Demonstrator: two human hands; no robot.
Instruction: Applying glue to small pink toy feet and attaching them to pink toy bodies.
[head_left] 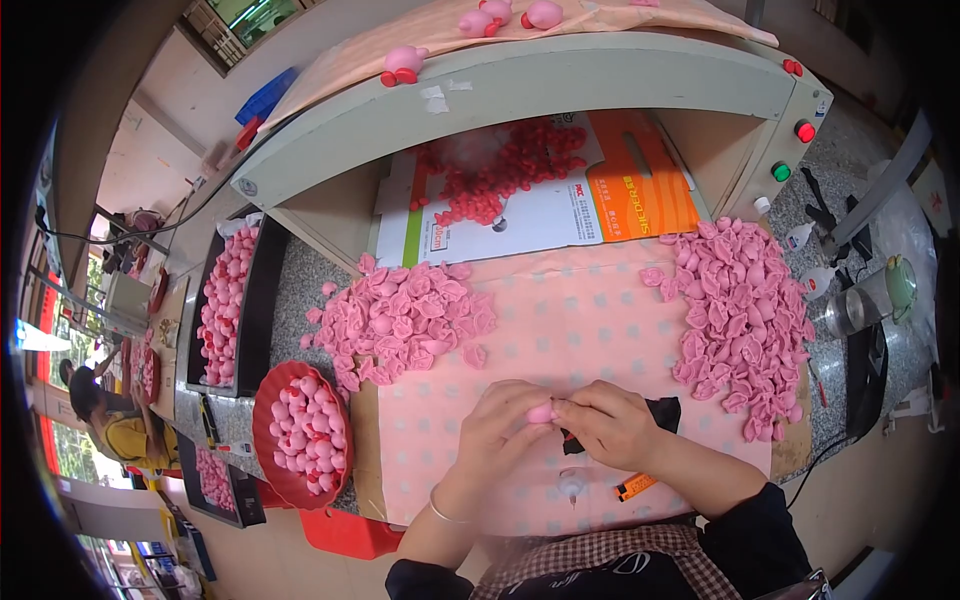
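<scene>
Left hand (500, 425) and right hand (612, 425): meeting at the near edge of the counter (600, 330), fingers of both pinched on one small pink piece (542, 412), palms down, wrists low. Done, apparently: red bowl (300, 435) heaped with finished pieces. Left: two loose pink heaps, left heap (400, 320) and right heap (745, 320).

The pink dotted cloth (580, 330) is bare in the middle, so a hand can slide there. A heap of pink pieces (405, 320) blocks the left side. A bigger pink heap (745, 320) blocks the right side. A red bowl (270, 400) full of pink balls sits by the left edge. Behind, a flat cardboard box (600, 200) with small red bits lies under the machine hood (520, 85).
</scene>
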